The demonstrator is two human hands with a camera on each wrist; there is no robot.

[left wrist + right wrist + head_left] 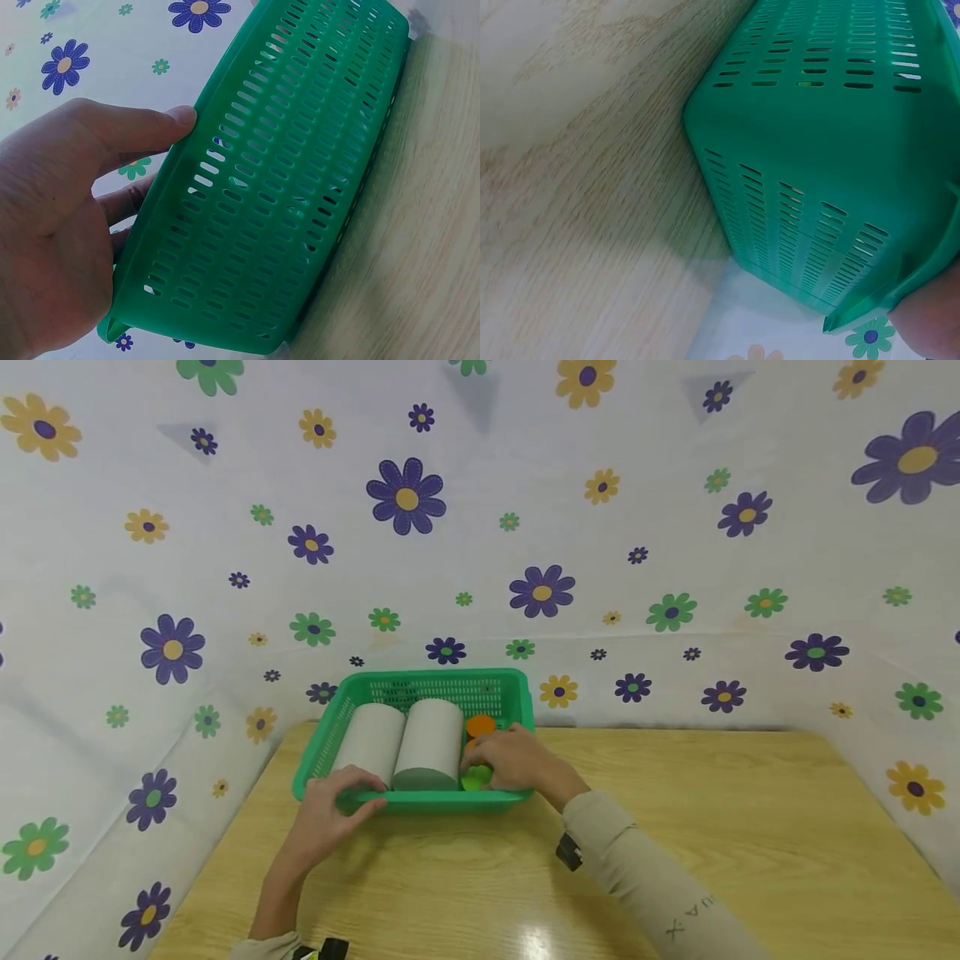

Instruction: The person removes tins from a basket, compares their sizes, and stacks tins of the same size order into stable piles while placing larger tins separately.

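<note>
A green plastic basket (431, 802) with slotted walls stands at the back of the table. Two large white cylinders (367, 739) lie side by side inside it. To their right are an orange round piece (481, 725), more orange partly covered by fingers, and a light green piece (476, 777). My left hand (330, 810) grips the front rim, thumb outside and fingers over the inner side; the left wrist view shows this thumb (176, 124) at the rim. My right hand (513, 762) reaches over the right front corner, fingertips down at the light green piece; whether they pinch it I cannot tell.
The wooden table (697, 827) extends to the right of the basket and in front of it. Behind the basket hangs a white flower-print cloth (480, 543), which also runs along both sides of the table.
</note>
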